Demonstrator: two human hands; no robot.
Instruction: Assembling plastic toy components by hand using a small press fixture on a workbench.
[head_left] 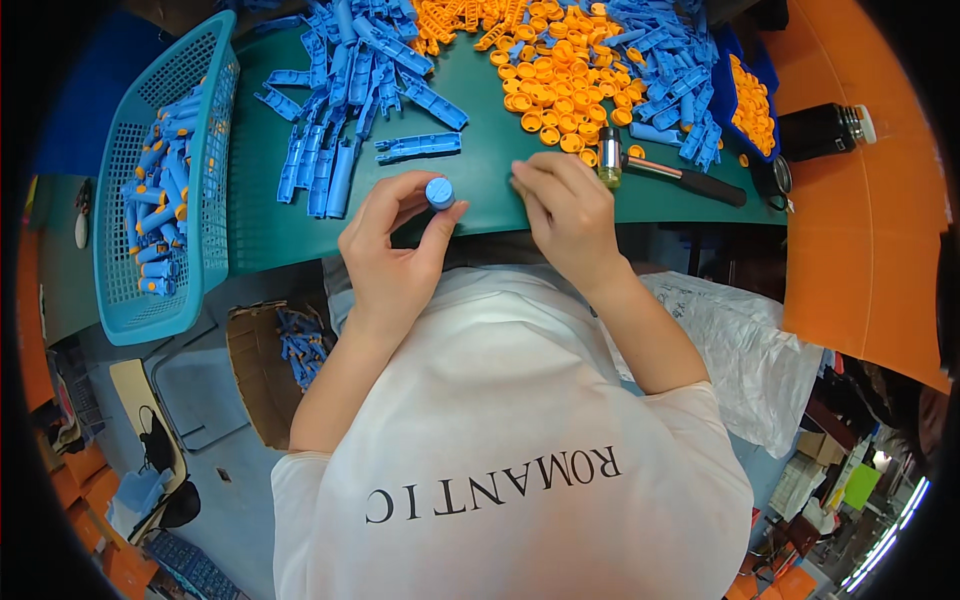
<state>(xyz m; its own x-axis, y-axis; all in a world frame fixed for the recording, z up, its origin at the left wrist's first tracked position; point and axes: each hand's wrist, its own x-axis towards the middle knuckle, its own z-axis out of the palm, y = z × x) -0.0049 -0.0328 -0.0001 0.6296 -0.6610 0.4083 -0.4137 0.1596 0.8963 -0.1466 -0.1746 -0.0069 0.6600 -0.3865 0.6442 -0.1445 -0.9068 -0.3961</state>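
Observation:
My left hand (392, 245) grips a blue plastic tube (440, 193), holding it upright between thumb and fingers with its round end facing up. To the right, my right hand (568, 215) hovers over the near edge of the table, fingers loosely bent and slightly apart, with nothing visible in them. Just beyond the left hand lies a single blue half-shell (420, 147). A hammer (665, 172) with a metal and yellowish head and black handle rests beside the right hand. Several orange caps (560, 85) are heaped beyond it.
A teal basket (215, 190) with blue and orange pieces stands at the left. Blue shells (345, 70) are piled on the green table (260, 225). At the right are a dark blue bin (728, 85) of orange caps and a black bottle (815, 130). A cardboard box (255, 370) sits below.

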